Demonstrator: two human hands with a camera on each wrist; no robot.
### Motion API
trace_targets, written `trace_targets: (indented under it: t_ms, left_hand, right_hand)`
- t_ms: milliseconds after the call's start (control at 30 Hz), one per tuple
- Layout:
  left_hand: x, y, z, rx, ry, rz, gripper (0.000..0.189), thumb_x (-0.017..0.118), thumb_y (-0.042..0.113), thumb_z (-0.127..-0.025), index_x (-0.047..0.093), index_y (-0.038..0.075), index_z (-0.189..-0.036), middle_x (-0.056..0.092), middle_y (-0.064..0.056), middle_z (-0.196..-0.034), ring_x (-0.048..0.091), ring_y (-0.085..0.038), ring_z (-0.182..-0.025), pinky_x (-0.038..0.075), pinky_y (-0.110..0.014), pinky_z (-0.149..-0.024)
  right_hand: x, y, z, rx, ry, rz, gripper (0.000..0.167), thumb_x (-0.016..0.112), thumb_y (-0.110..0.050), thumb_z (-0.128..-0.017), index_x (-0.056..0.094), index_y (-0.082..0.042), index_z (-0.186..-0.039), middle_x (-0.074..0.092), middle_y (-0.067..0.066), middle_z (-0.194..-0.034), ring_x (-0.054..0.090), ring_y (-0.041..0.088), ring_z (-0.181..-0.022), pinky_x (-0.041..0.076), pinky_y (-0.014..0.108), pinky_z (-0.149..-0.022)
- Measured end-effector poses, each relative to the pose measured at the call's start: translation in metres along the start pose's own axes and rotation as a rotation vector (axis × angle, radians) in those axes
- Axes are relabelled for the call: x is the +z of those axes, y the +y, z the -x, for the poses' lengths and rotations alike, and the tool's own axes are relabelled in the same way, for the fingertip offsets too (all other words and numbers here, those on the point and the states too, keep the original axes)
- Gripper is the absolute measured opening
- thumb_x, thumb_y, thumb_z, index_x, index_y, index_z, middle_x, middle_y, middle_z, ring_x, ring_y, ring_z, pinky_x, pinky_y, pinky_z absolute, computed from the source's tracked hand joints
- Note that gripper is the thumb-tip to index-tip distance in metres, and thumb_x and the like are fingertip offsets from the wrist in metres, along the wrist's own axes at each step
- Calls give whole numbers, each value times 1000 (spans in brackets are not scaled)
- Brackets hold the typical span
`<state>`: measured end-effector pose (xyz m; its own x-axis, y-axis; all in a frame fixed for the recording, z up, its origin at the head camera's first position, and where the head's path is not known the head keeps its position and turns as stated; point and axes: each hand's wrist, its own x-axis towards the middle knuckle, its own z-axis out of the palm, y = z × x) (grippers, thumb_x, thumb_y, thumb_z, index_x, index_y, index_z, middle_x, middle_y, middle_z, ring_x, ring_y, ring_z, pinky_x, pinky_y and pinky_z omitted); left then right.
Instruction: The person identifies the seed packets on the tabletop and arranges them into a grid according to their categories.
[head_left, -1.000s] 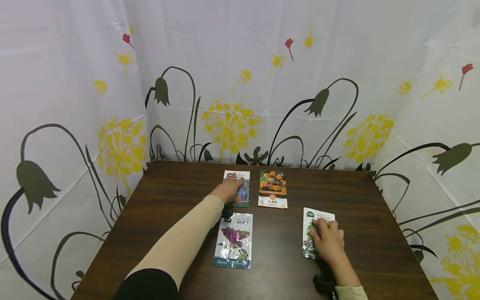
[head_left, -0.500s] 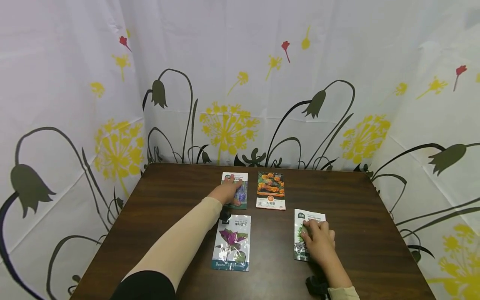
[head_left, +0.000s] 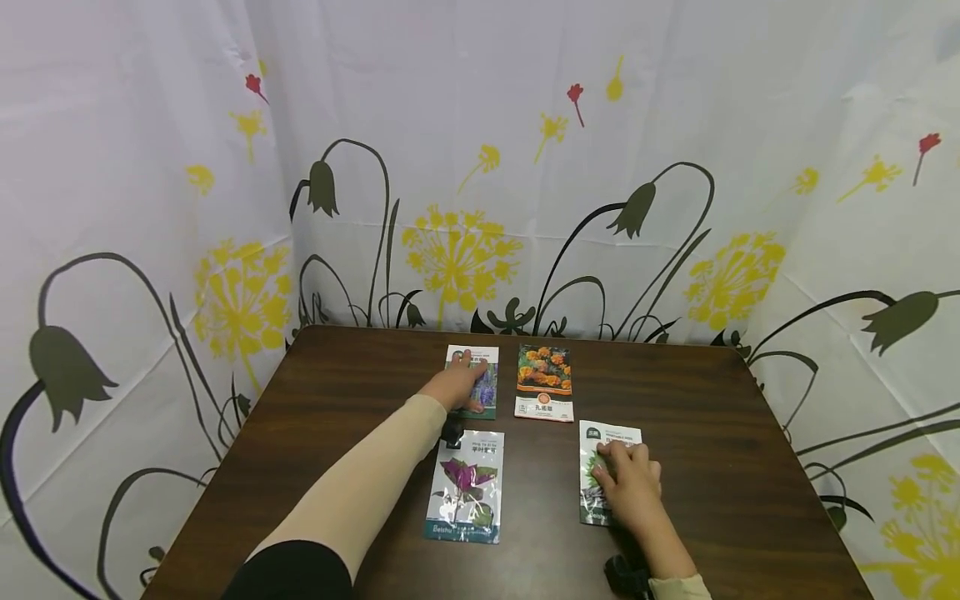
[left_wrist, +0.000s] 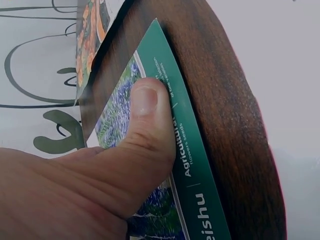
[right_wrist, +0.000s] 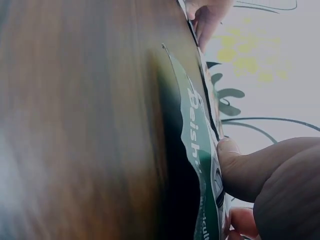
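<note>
My left hand rests on a flower seed packet with blue-purple blooms, fingers spread. In the left wrist view its thumb lies flat on the packet's green band. My right hand presses its fingertips and thumb on a vegetable seed packet with green leaves; the palm hides its right part. The right wrist view has the thumb against the face of that packet, whose near edge is wavy, with dark shadow beside it. A seed packet with a purple-leaved plant lies between the arms.
A marigold seed packet lies beside the left hand's packet, at the back of the brown wooden table. A white flower-printed curtain hangs behind the table and along both sides.
My right hand has slid the leafy vegetable seed packet leftward across the table, closer to the purple-leaved packet. The left hand has stayed on the blue-purple flower packet.
</note>
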<state>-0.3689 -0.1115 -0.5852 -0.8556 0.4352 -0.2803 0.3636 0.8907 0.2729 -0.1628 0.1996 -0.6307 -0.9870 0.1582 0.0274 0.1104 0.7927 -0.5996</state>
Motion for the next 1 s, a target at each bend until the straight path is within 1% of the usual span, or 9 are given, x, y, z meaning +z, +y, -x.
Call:
trace_targets:
  t_ms: [200,400,467,533,567,667,733,867,1000]
  left_hand:
    - [1,2,2,-9,-4,10,104,87,35,-89,31,13,-173,14,-26,-181,14,-47,-169,39,-57,-128]
    - [6,-3,-5,-8,25,4,104,90,35,-88,33,14,-173,16,-28,-180,17,-49,-168,41,-58,-127]
    - [6,-1,-2,-4,19,-2,103,88,36,-89,32,13,-173,15,-28,-181,17,-49,-168,41,-58,-127]
    - [9,1,0,0,11,22,104,88,36,-88,32,14,-173,15,-28,-181,16,-49,-168,41,-58,-127]
    - [6,5,4,-8,-1,39,102,88,33,-89,33,13,-173,15,-27,-181,15,-48,-169,39,-58,-128]
    - [6,8,6,-12,21,68,101,88,32,-88,35,13,-172,15,-26,-181,15,-48,-169,39,-58,-129]
    - [5,9,7,-16,23,60,101,87,33,-89,34,14,-172,15,-25,-181,15,-47,-169,38,-58,-129]
    - [6,7,8,-31,9,39,102,87,35,-88,33,16,-173,14,-24,-182,14,-46,-170,40,-57,-129]
    - [5,3,9,-32,27,39,102,88,35,-88,34,15,-173,15,-25,-182,15,-47,-169,39,-59,-128]
  right_hand:
    - [7,-1,0,-7,4,-3,32,78,-20,-100,69,-16,-131,53,21,-126,46,42,-108,41,52,-81]
    - [8,1,-4,-10,-6,-25,32,78,-22,-100,69,-17,-131,52,22,-129,45,43,-110,41,53,-84]
    - [7,2,-4,-5,-19,-19,34,78,-22,-101,68,-16,-132,51,22,-131,45,43,-112,41,55,-84]
    - [5,3,-2,9,-33,-7,34,78,-22,-101,68,-16,-133,51,22,-133,44,44,-113,41,56,-86]
    - [4,3,-1,12,-38,-2,35,77,-22,-101,67,-16,-133,50,23,-133,44,44,-114,41,57,-86]
    - [2,2,1,-2,-22,10,34,77,-20,-101,67,-16,-133,50,23,-132,45,46,-114,41,58,-86]
    - [2,-1,5,-5,-20,19,33,77,-20,-101,67,-16,-132,51,23,-131,45,45,-113,42,57,-84]
    - [8,-7,13,4,-27,18,33,79,-22,-100,68,-17,-131,52,21,-129,46,43,-112,42,52,-81]
    - [17,-14,17,-10,-3,12,32,80,-21,-99,68,-17,-128,52,20,-127,47,43,-110,42,53,-81]
